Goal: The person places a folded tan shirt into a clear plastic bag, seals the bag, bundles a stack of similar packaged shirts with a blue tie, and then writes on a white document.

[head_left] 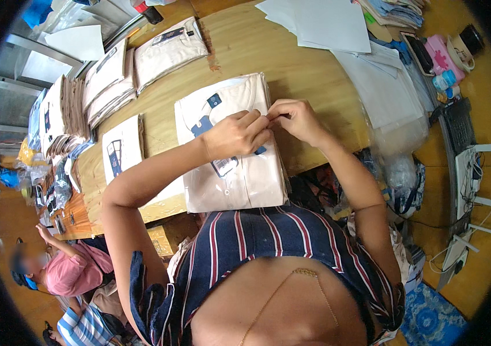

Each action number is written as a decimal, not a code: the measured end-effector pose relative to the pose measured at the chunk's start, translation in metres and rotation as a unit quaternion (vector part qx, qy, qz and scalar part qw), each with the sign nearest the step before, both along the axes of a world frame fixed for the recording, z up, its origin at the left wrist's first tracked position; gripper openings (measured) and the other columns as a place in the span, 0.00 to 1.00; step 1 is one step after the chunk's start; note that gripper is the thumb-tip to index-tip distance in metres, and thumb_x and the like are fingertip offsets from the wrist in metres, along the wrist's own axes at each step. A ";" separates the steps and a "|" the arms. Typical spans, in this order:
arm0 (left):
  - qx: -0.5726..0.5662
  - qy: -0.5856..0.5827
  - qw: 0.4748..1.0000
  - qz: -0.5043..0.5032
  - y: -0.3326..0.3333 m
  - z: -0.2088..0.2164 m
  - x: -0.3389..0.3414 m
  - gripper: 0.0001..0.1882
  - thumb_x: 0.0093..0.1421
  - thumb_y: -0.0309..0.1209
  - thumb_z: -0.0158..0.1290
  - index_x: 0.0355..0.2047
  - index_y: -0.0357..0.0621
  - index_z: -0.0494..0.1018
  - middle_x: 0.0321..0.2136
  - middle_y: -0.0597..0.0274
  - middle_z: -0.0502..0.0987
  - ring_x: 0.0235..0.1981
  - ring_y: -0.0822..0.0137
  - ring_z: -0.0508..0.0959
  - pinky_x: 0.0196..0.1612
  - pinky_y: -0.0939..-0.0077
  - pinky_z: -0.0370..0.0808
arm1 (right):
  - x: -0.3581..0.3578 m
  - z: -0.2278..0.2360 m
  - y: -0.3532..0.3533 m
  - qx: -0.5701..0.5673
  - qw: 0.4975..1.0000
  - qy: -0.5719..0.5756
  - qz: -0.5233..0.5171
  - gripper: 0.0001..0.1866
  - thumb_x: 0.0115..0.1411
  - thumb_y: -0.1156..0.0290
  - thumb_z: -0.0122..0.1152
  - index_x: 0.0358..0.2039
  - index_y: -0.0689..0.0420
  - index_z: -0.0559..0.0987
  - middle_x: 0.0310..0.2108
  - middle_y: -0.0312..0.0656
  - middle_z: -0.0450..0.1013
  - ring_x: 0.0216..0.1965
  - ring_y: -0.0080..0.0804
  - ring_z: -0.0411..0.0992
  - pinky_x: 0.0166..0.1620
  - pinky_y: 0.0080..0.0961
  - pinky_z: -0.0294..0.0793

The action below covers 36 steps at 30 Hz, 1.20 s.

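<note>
pale beige cloth, a folded shirt in a clear plastic bag [239,173], lies at the centre of the view on a wooden table [314,75], topping a small stack of like packs. the left hand [235,136] rests on the bag with its fingers curled, fingertips pinching at the bag's edge at 3 o'clock of the pack. the right hand [297,120] meets it there, thumb and forefinger pinched on the same edge; what lies between the fingertips is too small to tell. both hands touch one another at the fingertips. a dark blue tag and a label show on the shirt under the left hand. at 10 o'clock lie more bagged shirts [167,52] in rows along the table, and a single pack with a printed card [121,149] sits at 9 o'clock. at 1 o'clock are white paper sheets [320,23] and, below them, empty clear bags [389,98]. at 7 o'clock another person in a pink top [75,268] sits well apart.
</note>
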<state>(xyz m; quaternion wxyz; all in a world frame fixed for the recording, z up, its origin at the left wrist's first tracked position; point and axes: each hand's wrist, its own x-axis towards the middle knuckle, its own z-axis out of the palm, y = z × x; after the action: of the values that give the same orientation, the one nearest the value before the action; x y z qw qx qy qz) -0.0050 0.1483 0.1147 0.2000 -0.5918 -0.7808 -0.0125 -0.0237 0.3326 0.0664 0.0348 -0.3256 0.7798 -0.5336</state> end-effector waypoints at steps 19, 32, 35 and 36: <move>0.160 -0.410 0.863 0.249 -0.076 0.047 0.033 0.10 0.53 0.31 0.44 0.20 0.37 0.63 0.23 0.55 0.70 0.28 0.64 0.70 0.32 0.74 0.67 | 0.011 0.021 -0.024 -0.369 0.864 -0.327 0.103 0.13 0.55 0.63 0.45 0.22 0.59 0.68 0.29 0.41 0.66 0.33 0.30 0.64 0.41 0.25 0.62; 0.742 -0.636 0.198 -0.081 -0.139 0.027 0.096 0.19 0.60 0.41 0.32 0.15 0.48 0.57 0.09 0.74 0.51 0.11 0.78 0.49 0.22 0.81 0.54 | 0.013 0.111 -0.068 -0.249 0.896 -0.299 0.214 0.11 0.58 0.68 0.41 0.20 0.58 0.62 0.13 0.29 0.52 0.15 0.16 0.51 0.21 0.15 0.58; 0.733 -0.630 0.250 -0.067 -0.136 0.030 0.103 0.19 0.60 0.42 0.31 0.15 0.48 0.57 0.10 0.73 0.51 0.11 0.78 0.49 0.23 0.81 0.54 | 0.017 0.112 -0.060 -0.126 0.955 -0.211 0.169 0.13 0.57 0.68 0.42 0.19 0.60 0.65 0.11 0.34 0.59 0.14 0.21 0.57 0.19 0.21 0.61; 0.736 -0.616 0.276 -0.056 -0.131 0.041 0.100 0.20 0.60 0.42 0.31 0.14 0.48 0.57 0.10 0.73 0.51 0.11 0.78 0.49 0.23 0.81 0.54 | 0.020 0.123 -0.067 -0.002 0.986 -0.088 0.143 0.13 0.57 0.68 0.42 0.19 0.61 0.66 0.11 0.37 0.61 0.13 0.24 0.60 0.19 0.23 0.63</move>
<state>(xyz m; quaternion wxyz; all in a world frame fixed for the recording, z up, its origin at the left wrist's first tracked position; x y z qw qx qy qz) 0.0948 0.0178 0.1557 0.0088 -0.0519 -0.2961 -0.9537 -0.0041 0.2660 0.1893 0.1789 -0.3853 0.7179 -0.5514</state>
